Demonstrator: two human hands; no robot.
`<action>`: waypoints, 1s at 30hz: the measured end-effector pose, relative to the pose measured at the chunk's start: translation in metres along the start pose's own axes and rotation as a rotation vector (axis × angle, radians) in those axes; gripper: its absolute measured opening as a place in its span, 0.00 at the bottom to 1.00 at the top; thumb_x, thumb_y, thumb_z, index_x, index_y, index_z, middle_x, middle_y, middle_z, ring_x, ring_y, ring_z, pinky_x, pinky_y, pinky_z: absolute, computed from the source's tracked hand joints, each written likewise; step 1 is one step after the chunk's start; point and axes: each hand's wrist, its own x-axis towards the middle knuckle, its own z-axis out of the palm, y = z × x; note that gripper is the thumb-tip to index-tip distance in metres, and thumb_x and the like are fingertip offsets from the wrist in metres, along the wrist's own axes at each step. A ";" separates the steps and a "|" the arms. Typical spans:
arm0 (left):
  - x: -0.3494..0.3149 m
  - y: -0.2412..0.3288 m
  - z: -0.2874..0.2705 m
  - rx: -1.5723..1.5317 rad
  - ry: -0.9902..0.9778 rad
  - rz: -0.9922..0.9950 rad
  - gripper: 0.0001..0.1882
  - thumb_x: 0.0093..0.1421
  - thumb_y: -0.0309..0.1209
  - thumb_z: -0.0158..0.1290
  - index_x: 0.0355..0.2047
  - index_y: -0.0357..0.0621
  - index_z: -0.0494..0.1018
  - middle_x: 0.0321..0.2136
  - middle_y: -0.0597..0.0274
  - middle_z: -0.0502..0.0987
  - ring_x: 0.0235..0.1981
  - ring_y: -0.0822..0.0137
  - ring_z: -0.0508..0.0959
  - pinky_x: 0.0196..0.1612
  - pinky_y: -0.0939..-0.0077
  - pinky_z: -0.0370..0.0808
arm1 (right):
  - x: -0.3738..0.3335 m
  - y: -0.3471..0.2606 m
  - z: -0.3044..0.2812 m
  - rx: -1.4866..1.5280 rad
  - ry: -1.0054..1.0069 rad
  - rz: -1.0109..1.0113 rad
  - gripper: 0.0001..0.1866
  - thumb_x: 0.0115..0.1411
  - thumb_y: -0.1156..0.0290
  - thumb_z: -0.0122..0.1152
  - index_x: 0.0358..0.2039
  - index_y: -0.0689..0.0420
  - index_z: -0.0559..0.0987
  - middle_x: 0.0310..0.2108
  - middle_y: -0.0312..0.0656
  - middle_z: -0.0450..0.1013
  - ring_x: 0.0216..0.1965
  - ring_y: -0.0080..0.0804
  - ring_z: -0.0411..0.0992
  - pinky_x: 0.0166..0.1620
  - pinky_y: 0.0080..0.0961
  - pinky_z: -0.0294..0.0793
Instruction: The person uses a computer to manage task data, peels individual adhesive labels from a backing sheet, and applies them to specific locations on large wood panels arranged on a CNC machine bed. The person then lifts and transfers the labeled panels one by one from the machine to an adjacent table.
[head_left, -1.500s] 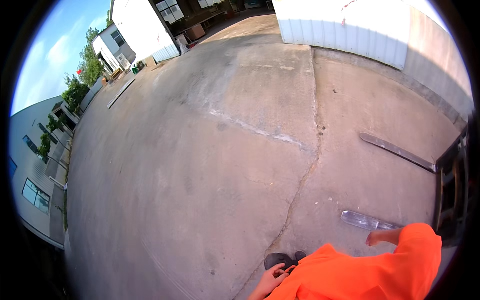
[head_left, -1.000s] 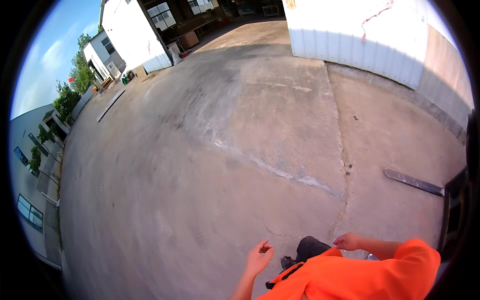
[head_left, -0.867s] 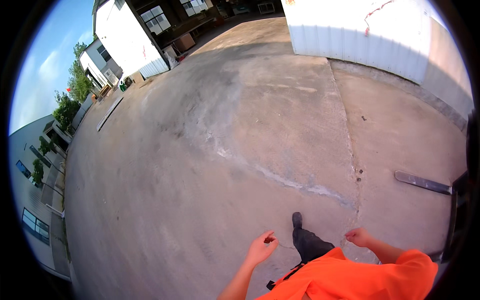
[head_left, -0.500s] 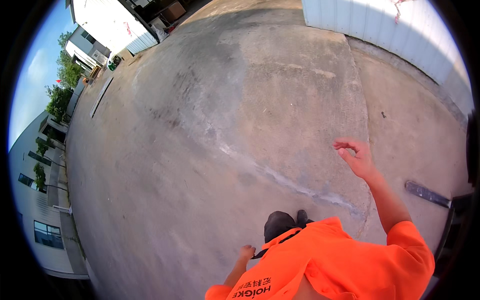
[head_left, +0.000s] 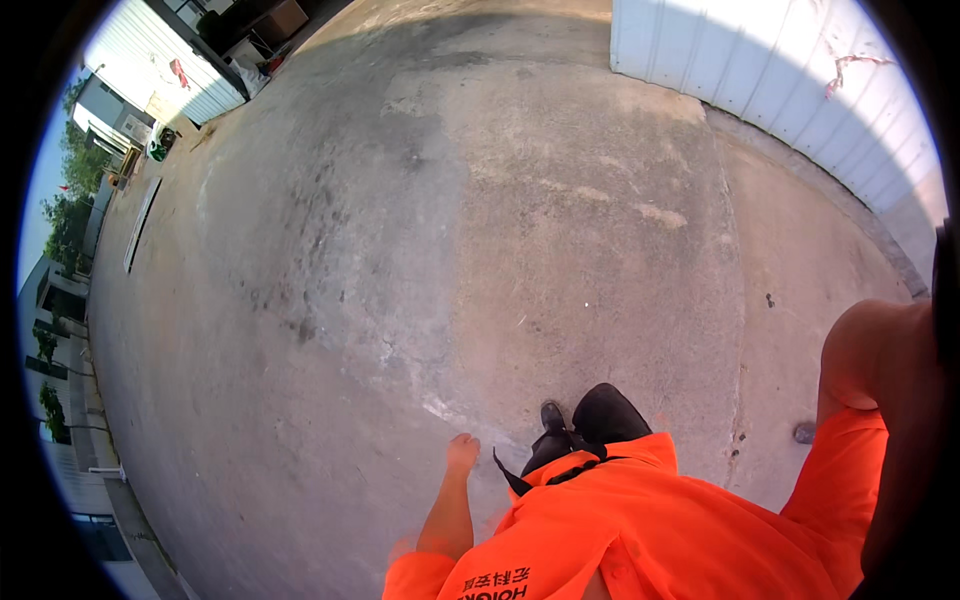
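Observation:
I stand on a wide concrete yard [head_left: 430, 230] in an orange shirt [head_left: 650, 530] and dark trousers, with one black shoe [head_left: 552, 415] stepping forward. My left hand [head_left: 462, 452] hangs low beside my hip, fingers curled into a loose fist with nothing in it. My right arm [head_left: 875, 370] is bent and raised at the right rim. Only the upper arm and elbow show, and the hand itself is out of the picture.
A white corrugated metal wall [head_left: 780, 70] runs along the upper right, with a concrete kerb at its foot. A crack [head_left: 742, 400] runs down the slab near my right side. White buildings [head_left: 160, 60], a long flat board [head_left: 140, 225] and trees lie far left.
My right hand, stretched forward half a second ago, has risen out of view as the arm bent up. My left hand stays low by my hip. The view has tilted down.

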 end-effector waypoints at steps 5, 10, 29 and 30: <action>0.209 0.339 -0.103 0.114 0.180 0.656 0.20 0.48 0.32 0.52 0.40 0.30 0.72 0.25 0.49 0.78 0.27 0.65 0.78 0.34 0.73 0.74 | 0.075 0.177 0.046 -0.120 0.080 -0.105 0.28 0.55 0.52 0.54 0.48 0.62 0.67 0.38 0.45 0.69 0.37 0.34 0.68 0.43 0.30 0.65; 0.311 0.484 -0.095 0.184 0.061 0.417 0.20 0.51 0.35 0.50 0.40 0.32 0.72 0.26 0.52 0.78 0.30 0.66 0.78 0.37 0.73 0.73 | 0.143 0.407 0.123 -0.147 0.018 -0.109 0.26 0.55 0.54 0.54 0.47 0.60 0.67 0.37 0.44 0.69 0.35 0.33 0.67 0.40 0.29 0.65; 0.742 0.918 -0.322 0.188 -0.147 -0.092 0.19 0.53 0.33 0.49 0.39 0.27 0.70 0.25 0.55 0.78 0.29 0.66 0.78 0.36 0.72 0.74 | 0.474 0.963 0.408 -0.257 0.079 -0.249 0.19 0.56 0.58 0.55 0.45 0.54 0.68 0.31 0.40 0.67 0.29 0.31 0.64 0.32 0.27 0.65; 0.762 0.974 -0.336 0.088 -0.076 0.010 0.19 0.53 0.33 0.49 0.39 0.27 0.70 0.25 0.55 0.78 0.29 0.66 0.78 0.36 0.72 0.74 | 0.487 0.979 0.418 -0.261 0.109 -0.266 0.19 0.56 0.59 0.56 0.44 0.54 0.68 0.30 0.40 0.67 0.29 0.31 0.64 0.32 0.27 0.65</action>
